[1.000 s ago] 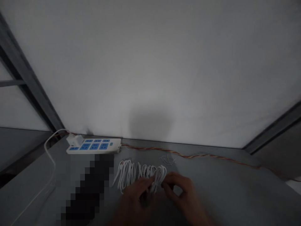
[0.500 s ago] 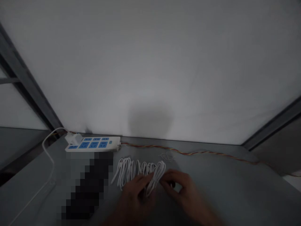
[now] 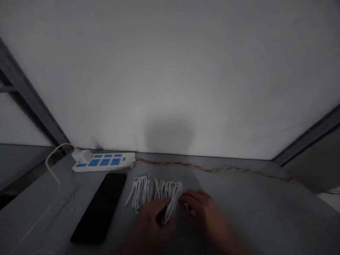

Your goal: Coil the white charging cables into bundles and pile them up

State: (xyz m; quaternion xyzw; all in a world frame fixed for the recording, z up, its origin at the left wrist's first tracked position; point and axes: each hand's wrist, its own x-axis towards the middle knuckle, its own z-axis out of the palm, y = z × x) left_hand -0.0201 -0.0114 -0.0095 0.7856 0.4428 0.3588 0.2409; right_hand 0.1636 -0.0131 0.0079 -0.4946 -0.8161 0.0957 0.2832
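A bundle of white cable (image 3: 155, 191) lies folded in many narrow loops on the grey table (image 3: 239, 212). My left hand (image 3: 155, 221) grips the lower part of the loops, with a strand running down through its fingers. My right hand (image 3: 199, 212) sits at the bundle's right end, its curled fingers pinching white cable. A small white piece (image 3: 190, 209) shows under those fingers, but what it is stays unclear. A small tangle of thin white wire (image 3: 187, 174) lies just beyond the bundle.
A black smartphone (image 3: 99, 209) lies left of the bundle. Behind it stands a white power strip with blue sockets (image 3: 111, 162) and a white plug (image 3: 81, 156). A twisted red-yellow wire (image 3: 212, 170) runs along the back edge, and a white cord (image 3: 51, 173) curves left.
My hands have drawn closer together at the bundle's lower right, and its right-hand loops now gather into my left hand. The view has tilted slightly.
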